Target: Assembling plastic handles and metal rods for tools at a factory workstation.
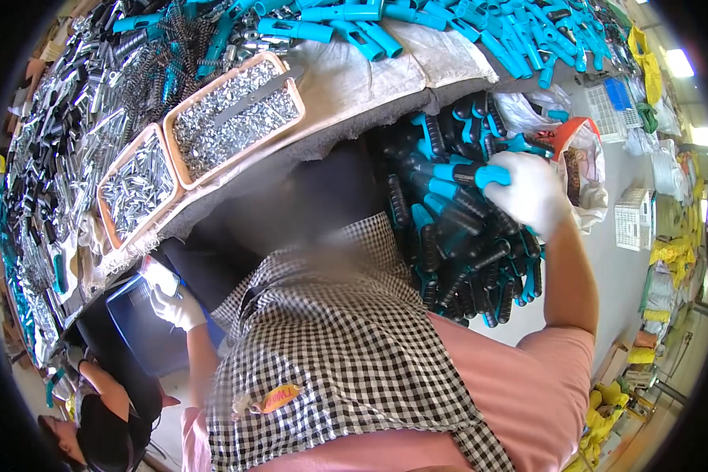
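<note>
My right hand (527, 189), in a white glove, is closed around the teal end of a teal-and-black tool handle (464, 175). The handle lies over a big heap of similar teal-and-black tool handles (480, 275) to my right. Low on the left, my gloved left hand (178, 308) is beside a blue bin (138, 334). Its fingers are bent at a bright white patch (159, 275), too washed out to make out.
On the workbench ahead stand two pinkish trays, one with small metal parts (200, 138), one with metal pins (138, 185). Teal tubes (354, 23) and springs (177, 51) lie behind. A white sack (594, 189) stands at right; another person (106, 417) is at lower left.
</note>
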A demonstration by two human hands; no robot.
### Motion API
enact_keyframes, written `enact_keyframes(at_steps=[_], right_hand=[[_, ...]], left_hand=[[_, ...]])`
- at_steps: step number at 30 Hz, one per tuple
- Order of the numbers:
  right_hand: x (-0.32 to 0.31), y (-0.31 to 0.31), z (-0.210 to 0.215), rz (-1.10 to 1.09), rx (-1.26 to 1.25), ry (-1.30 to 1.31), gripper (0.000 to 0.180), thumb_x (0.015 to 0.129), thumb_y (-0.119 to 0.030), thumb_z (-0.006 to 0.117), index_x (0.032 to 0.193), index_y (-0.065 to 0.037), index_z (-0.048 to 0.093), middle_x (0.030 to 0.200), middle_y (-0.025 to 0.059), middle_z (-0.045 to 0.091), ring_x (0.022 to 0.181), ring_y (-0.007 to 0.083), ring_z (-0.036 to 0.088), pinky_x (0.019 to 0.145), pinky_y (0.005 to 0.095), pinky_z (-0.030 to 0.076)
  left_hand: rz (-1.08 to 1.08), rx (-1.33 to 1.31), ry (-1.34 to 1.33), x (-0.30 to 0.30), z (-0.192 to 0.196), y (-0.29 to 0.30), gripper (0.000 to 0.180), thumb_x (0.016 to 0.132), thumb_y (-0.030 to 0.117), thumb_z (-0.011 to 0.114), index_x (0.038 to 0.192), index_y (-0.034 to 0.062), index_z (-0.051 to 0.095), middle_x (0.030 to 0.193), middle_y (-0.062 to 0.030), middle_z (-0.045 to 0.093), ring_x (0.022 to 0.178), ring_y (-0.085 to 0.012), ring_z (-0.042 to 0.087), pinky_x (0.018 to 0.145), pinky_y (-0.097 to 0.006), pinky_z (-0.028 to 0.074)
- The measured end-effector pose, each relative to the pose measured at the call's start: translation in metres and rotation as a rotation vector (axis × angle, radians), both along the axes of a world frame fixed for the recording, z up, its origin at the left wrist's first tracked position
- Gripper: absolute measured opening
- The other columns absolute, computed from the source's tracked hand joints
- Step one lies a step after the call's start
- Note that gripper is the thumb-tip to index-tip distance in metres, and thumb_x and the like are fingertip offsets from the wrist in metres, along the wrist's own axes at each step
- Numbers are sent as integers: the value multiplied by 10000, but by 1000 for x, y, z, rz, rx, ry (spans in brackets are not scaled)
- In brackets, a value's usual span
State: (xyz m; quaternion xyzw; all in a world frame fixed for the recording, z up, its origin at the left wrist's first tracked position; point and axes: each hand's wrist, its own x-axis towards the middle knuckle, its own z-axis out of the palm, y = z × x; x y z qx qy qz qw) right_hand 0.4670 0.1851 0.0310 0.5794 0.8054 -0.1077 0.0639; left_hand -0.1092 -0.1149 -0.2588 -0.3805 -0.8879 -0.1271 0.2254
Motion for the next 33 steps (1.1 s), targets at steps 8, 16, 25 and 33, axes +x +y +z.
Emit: enact_keyframes(at_steps=[8, 16, 25, 33], right_hand=[[-19, 26, 19, -195, -11, -11, 255, 811, -299, 675, 938, -80, 701, 913, 213, 697, 900, 405, 667, 810, 493, 530], [-51, 122, -126, -348, -208, -40, 377, 800, -309, 682, 999, 5, 744, 1117, 283, 670, 1094, 426, 640, 956, 458, 516], [-17, 127, -160, -606, -474, 583, 502, 778, -277, 754, 1142, 59, 672, 1143, 234, 685, 1080, 332, 661, 942, 379, 488], [-11, 167, -276, -198, 285, 375, 445, 964, -374, 491, 1291, -101, 621, 1327, 177, 617, 1240, 359, 573, 1040, 426, 484]], left_hand=[[85, -34, 42, -10, 14, -16, 656, 802, 142, 762, 1379, 56, 462, 1352, -175, 494, 1285, -373, 442, 1085, -509, 371], [36, -19, -43, 4, -3, -18, 649, 810, 150, 748, 1380, 40, 456, 1365, -190, 487, 1284, -380, 449, 1089, -506, 370], [116, -50, -148, -6, 4, -17, 540, 848, 149, 727, 1336, 48, 519, 1283, -189, 515, 1234, -362, 486, 1058, -467, 419], [150, -48, -156, -1, 15, 6, 587, 815, 142, 743, 1342, 56, 499, 1305, -194, 507, 1246, -370, 473, 1072, -478, 405]])
